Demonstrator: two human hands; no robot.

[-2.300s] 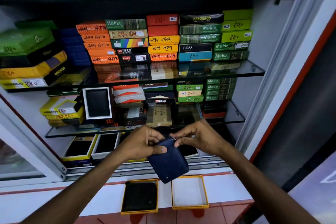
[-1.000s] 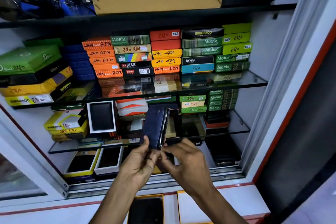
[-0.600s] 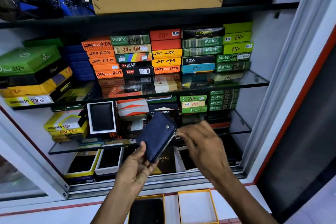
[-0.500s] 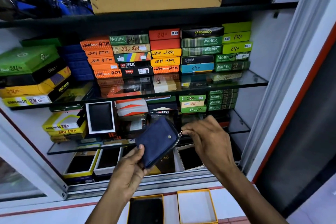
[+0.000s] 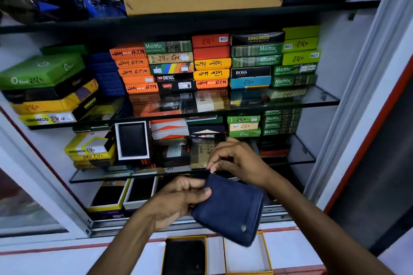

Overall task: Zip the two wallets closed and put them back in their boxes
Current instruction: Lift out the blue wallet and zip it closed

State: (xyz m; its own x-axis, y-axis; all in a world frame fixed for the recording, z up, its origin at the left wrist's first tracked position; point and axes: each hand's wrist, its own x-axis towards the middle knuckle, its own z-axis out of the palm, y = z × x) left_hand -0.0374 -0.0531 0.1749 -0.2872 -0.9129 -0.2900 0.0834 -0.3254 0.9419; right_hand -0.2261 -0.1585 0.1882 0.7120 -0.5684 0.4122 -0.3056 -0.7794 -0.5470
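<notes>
I hold a dark blue zip wallet (image 5: 230,207) in front of the shelves, its flat face toward me. My left hand (image 5: 178,201) grips its left edge, thumb on top. My right hand (image 5: 237,163) pinches the zip pull at the wallet's top corner. Below on the white counter lie two yellow-rimmed boxes: the left box (image 5: 165,257) holds a black wallet (image 5: 185,257), and the right box (image 5: 266,259) shows a bare white inside, partly hidden by the blue wallet.
Behind my hands stand glass shelves (image 5: 312,100) stacked with several coloured wallet boxes. An open white box with a black wallet (image 5: 133,139) leans on the middle shelf. A sliding frame (image 5: 67,196) stands at the left, a white pillar (image 5: 357,96) at the right.
The wallet came down from in front of the middle shelf toward the counter boxes. My right hand moved left along the zip to the wallet's top corner.
</notes>
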